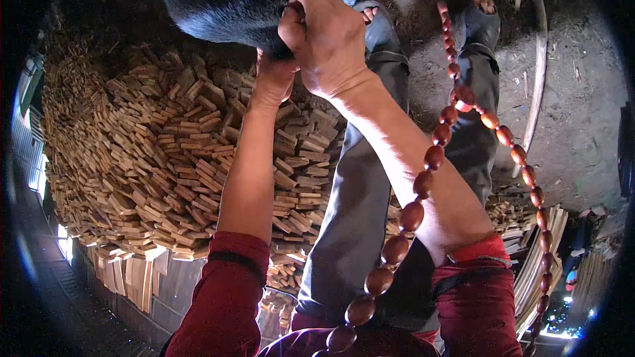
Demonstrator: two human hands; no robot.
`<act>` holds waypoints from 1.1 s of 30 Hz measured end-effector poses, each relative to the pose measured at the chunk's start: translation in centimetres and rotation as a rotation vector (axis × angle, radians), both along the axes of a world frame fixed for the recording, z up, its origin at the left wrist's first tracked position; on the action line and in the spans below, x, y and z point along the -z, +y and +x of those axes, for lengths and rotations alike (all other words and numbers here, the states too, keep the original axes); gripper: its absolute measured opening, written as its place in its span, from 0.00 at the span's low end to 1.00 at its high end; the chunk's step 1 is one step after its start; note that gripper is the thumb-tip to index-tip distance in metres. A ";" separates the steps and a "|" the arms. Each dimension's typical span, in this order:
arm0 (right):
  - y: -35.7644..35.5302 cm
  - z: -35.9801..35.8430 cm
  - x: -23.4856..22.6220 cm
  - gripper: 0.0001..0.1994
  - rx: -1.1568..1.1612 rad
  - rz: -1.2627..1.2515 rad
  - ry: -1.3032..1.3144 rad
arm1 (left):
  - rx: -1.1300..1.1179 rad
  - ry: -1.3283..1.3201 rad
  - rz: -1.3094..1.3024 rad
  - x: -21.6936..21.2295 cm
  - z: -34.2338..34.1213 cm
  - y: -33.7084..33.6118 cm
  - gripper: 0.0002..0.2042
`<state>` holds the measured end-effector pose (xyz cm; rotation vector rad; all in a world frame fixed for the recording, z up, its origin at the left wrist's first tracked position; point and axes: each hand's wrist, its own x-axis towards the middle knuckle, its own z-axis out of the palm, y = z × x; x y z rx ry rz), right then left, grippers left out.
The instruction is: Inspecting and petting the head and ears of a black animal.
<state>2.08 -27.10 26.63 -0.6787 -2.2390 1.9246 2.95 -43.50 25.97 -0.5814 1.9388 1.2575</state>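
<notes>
At the top of the head view is a black-furred animal [225, 10], only part of its body showing; which part my hands are on I cannot tell. My right hand [329, 39] is closed in a fist on the narrow end of the fur, its thumb side toward the animal. Just below and to the left, my left hand [274, 79] is wrapped under the same dark end, close against the right hand. Most of its fingers are hidden by the fur and the other hand.
A big stack of split firewood [145, 158] fills the left side. Bare earth floor [582, 112] lies to the right, with a long bent stick [539, 66] on it. My sandalled feet [479, 20] are at the upper right. A brown bead necklace [434, 157] hangs across the view.
</notes>
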 end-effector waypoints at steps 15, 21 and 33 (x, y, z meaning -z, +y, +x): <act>-0.1 -0.9 -1.0 0.08 -0.018 -0.021 -0.055 | -0.110 -0.002 0.127 0.8 0.4 -1.1 0.43; 0.5 -0.5 -0.7 0.07 0.024 -0.023 0.006 | -0.123 0.018 0.142 1.3 0.6 -1.1 0.43; 2.0 0.6 -1.3 0.04 -0.019 -0.113 -0.012 | -0.093 0.084 0.216 2.0 1.1 -0.9 0.42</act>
